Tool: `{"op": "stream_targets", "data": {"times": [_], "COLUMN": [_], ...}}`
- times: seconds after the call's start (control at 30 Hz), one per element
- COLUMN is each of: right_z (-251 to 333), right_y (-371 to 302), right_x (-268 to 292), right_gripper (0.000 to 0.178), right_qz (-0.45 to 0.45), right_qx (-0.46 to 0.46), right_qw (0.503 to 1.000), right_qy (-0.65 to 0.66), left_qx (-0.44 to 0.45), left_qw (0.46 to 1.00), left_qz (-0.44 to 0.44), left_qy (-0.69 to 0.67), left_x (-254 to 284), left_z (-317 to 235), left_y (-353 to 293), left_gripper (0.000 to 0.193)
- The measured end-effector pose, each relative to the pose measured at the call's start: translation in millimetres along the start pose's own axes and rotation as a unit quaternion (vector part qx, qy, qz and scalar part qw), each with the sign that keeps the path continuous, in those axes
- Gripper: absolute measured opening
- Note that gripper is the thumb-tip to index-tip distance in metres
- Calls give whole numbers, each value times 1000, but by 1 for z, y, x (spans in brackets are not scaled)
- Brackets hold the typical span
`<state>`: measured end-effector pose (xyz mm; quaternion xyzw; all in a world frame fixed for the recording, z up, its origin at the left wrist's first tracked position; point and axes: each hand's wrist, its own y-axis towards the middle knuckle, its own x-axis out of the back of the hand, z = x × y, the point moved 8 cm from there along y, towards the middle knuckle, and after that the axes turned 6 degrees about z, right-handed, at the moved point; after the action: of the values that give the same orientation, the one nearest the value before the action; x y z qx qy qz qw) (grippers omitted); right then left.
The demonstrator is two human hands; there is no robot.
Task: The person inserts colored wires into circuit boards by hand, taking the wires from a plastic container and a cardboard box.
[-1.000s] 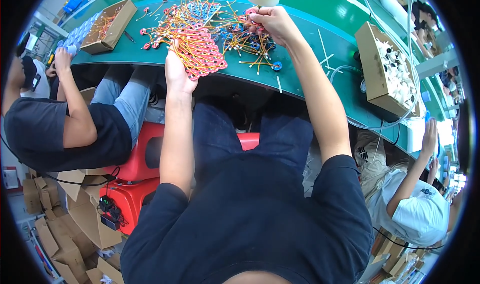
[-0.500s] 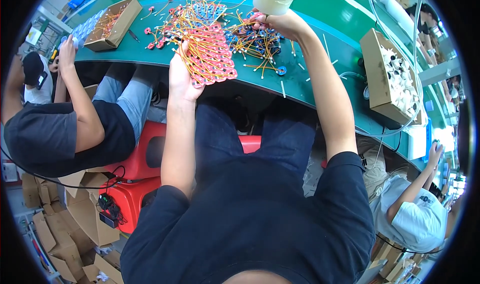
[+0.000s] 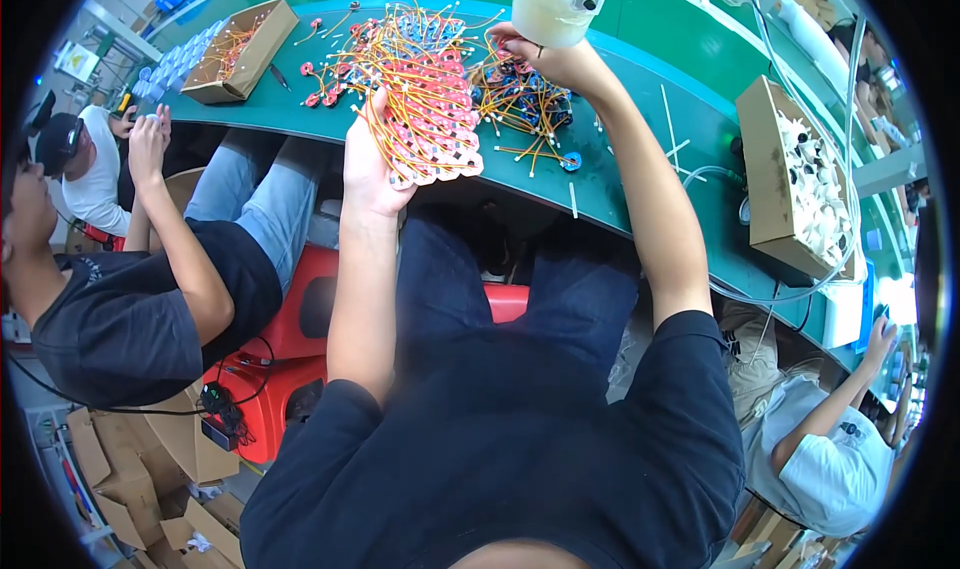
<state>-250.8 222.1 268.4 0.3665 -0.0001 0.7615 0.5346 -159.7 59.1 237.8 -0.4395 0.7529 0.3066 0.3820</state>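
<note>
My left hand (image 3: 377,164) is closed on the near left edge of a panel of joined pink circuit boards (image 3: 455,119), with many yellow, orange and red wires lying across it. The panel is held tilted above the table's front edge. Just to the right, a heap of small blue and red wired boards (image 3: 535,104) lies on the green table. Over the heap's far side, my right hand (image 3: 560,61) has its fingers curled together. What they grip is too small to make out. A whitish translucent cup-like container (image 3: 562,4) stands out in front, partly covering the view beyond that hand.
Loose red wired boards (image 3: 325,87) lie left of the panel. A cardboard box of wired parts (image 3: 240,54) stands farther left, a box of white pieces (image 3: 800,179) at right. Thin white sticks (image 3: 672,129) lie on the green table (image 3: 640,79). Co-workers sit on both sides.
The view has shifted slightly. My right hand's fingers have moved a little left over the heap. My left hand still holds the panel. The person at left has raised a hand off the table.
</note>
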Motion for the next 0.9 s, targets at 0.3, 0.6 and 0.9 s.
{"op": "stream_targets", "data": {"times": [0.3,0.6,0.9], "right_z": [25,3,8], "right_y": [-7,-8,-8], "right_x": [-7,-22,-21], "right_gripper": [17,22,23], "right_qz": [-8,24,-64], "right_qx": [-28,-128,-66], "right_qw": [990,965,989], "right_qy": [141,227,118], "left_qx": [7,12,43], "left_qw": [999,995,995], "left_qz": [-4,-6,-18], "left_qy": [46,94,88], "left_x": [-1,10,7], "left_z": [10,22,23], "left_y": [26,35,34], "left_gripper": [35,38,34]}}
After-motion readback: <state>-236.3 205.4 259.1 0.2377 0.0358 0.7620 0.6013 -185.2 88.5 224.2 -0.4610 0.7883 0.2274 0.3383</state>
